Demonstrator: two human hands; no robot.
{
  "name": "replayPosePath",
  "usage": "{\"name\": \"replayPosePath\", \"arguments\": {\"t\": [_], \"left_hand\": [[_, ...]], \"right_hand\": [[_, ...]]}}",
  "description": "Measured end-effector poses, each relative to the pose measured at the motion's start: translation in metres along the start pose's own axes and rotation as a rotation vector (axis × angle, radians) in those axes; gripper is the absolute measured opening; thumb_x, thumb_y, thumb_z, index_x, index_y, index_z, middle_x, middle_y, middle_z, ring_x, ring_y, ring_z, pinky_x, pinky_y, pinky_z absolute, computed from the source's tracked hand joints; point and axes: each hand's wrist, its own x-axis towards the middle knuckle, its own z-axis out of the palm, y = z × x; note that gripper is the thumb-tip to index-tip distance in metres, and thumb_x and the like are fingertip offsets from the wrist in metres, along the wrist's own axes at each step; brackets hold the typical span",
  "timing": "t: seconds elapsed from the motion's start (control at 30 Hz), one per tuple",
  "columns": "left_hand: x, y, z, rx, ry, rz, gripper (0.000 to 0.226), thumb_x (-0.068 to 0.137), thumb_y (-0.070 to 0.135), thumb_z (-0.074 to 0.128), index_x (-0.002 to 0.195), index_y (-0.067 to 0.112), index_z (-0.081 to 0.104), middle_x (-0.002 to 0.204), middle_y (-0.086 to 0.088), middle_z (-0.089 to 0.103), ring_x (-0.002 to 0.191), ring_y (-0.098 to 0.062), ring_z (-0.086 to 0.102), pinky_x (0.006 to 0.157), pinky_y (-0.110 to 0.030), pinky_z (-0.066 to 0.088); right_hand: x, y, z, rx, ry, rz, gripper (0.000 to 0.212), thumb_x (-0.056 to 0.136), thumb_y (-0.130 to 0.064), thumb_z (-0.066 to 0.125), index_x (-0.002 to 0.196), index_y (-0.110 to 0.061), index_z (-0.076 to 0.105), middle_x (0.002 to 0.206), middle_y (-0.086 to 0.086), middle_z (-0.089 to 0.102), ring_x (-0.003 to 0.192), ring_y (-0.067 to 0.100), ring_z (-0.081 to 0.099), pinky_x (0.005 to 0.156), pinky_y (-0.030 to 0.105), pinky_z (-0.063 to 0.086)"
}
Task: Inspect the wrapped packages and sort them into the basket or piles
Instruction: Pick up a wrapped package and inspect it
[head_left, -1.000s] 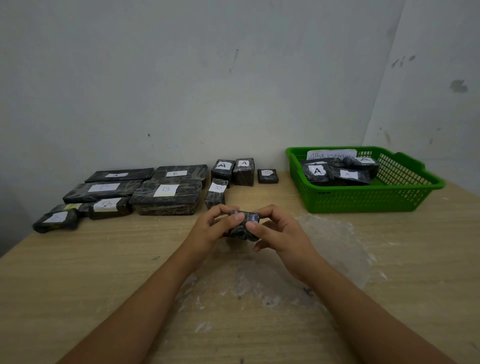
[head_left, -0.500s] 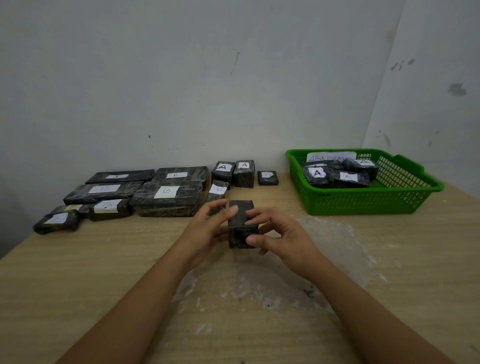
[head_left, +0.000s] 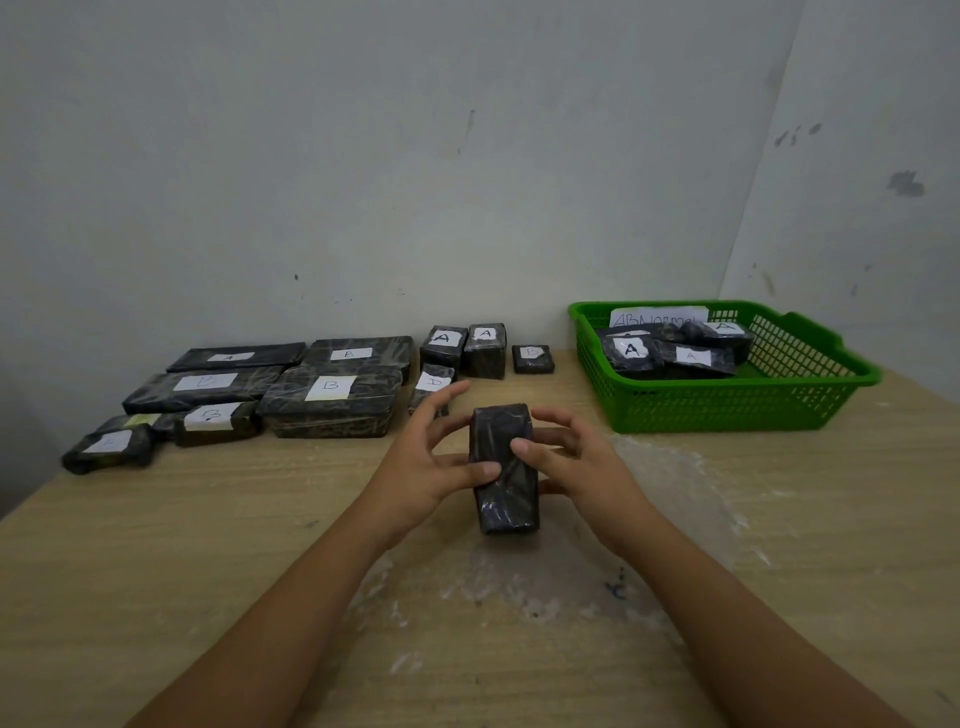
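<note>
A small black wrapped package (head_left: 503, 467) is held upright above the table centre, a plain unlabelled side facing me. My left hand (head_left: 426, 457) holds its left side with the thumb across the front, the fingers spread behind. My right hand (head_left: 571, 462) grips its right side, thumb on the front. A green basket (head_left: 727, 410) at the back right holds several black packages labelled A (head_left: 631, 351). Piles of black packages labelled B (head_left: 330, 400) and A (head_left: 485, 351) lie along the wall at the back left and middle.
A sheet of clear plastic wrap (head_left: 649, 499) lies on the wooden table (head_left: 156, 571) under and right of my hands. A paper sign (head_left: 657, 317) stands in the basket. Walls close the table off behind and at the right.
The package was turned from lying sideways between my fingertips to standing on end, and it has come closer to me. My left fingers have spread out behind it.
</note>
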Motion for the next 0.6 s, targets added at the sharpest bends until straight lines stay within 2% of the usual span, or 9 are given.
{"name": "replayPosePath", "arguments": {"t": [0.07, 0.17, 0.2, 0.3, 0.43, 0.5, 0.6], "left_hand": [[-0.002, 0.003, 0.001, 0.014, -0.011, 0.028, 0.093, 0.075, -0.011, 0.082, 0.145, 0.038, 0.045, 0.135, 0.001, 0.061, 0.104, -0.022, 0.075, 0.078, -0.03, 0.062], [-0.003, 0.004, 0.003, 0.019, -0.016, 0.028, 0.093, 0.073, -0.011, 0.083, 0.141, 0.04, 0.047, 0.132, -0.005, 0.064, 0.102, -0.025, 0.076, 0.079, -0.033, 0.062], [-0.003, 0.003, 0.004, 0.011, -0.021, 0.023, 0.091, 0.073, -0.01, 0.083, 0.14, 0.04, 0.048, 0.131, -0.007, 0.066, 0.102, -0.026, 0.076, 0.08, -0.035, 0.063], [-0.004, 0.004, 0.006, 0.019, -0.014, 0.009, 0.079, 0.072, 0.009, 0.087, 0.138, 0.036, 0.052, 0.123, -0.007, 0.072, 0.105, -0.025, 0.075, 0.088, -0.041, 0.062], [-0.004, 0.01, 0.008, 0.015, 0.03, -0.067, 0.056, 0.077, 0.046, 0.074, 0.129, 0.029, 0.064, 0.114, 0.003, 0.077, 0.11, -0.017, 0.072, 0.097, -0.051, 0.058], [-0.005, 0.012, 0.01, 0.021, 0.015, -0.12, 0.052, 0.081, 0.056, 0.065, 0.124, 0.027, 0.07, 0.116, 0.005, 0.076, 0.115, -0.018, 0.07, 0.096, -0.048, 0.059], [-0.007, 0.013, 0.01, -0.004, -0.04, -0.243, 0.054, 0.079, 0.068, 0.061, 0.12, 0.034, 0.072, 0.128, 0.003, 0.07, 0.12, -0.023, 0.066, 0.097, -0.048, 0.058]], "right_hand": [[0.001, -0.001, -0.003, 0.012, -0.014, 0.038, 0.064, 0.074, -0.032, 0.081, 0.132, -0.016, 0.059, 0.113, 0.011, 0.074, 0.101, 0.022, 0.074, 0.076, 0.037, 0.06], [0.001, -0.004, -0.008, 0.005, -0.053, 0.014, 0.034, 0.086, -0.014, 0.077, 0.119, -0.014, 0.068, 0.107, 0.019, 0.074, 0.089, 0.02, 0.074, 0.072, 0.032, 0.059], [0.001, -0.003, -0.008, 0.019, -0.047, -0.004, 0.03, 0.087, -0.008, 0.076, 0.116, -0.013, 0.069, 0.104, 0.019, 0.074, 0.086, 0.02, 0.073, 0.07, 0.031, 0.059], [0.0, -0.005, -0.01, 0.019, 0.013, -0.068, 0.03, 0.085, -0.002, 0.077, 0.111, -0.013, 0.069, 0.094, 0.012, 0.074, 0.083, 0.019, 0.073, 0.069, 0.03, 0.058], [0.0, -0.006, -0.011, -0.111, 0.065, -0.178, 0.035, 0.078, -0.002, 0.083, 0.105, -0.018, 0.069, 0.097, 0.008, 0.074, 0.09, 0.013, 0.07, 0.081, 0.031, 0.059], [-0.001, -0.006, -0.008, -0.158, 0.063, -0.232, 0.037, 0.076, 0.0, 0.085, 0.102, -0.02, 0.069, 0.099, 0.004, 0.075, 0.094, 0.013, 0.068, 0.087, 0.028, 0.056], [-0.001, -0.004, -0.005, -0.187, 0.078, -0.283, 0.04, 0.073, 0.002, 0.086, 0.099, -0.023, 0.068, 0.097, -0.006, 0.075, 0.096, 0.011, 0.069, 0.085, 0.023, 0.055]]}}
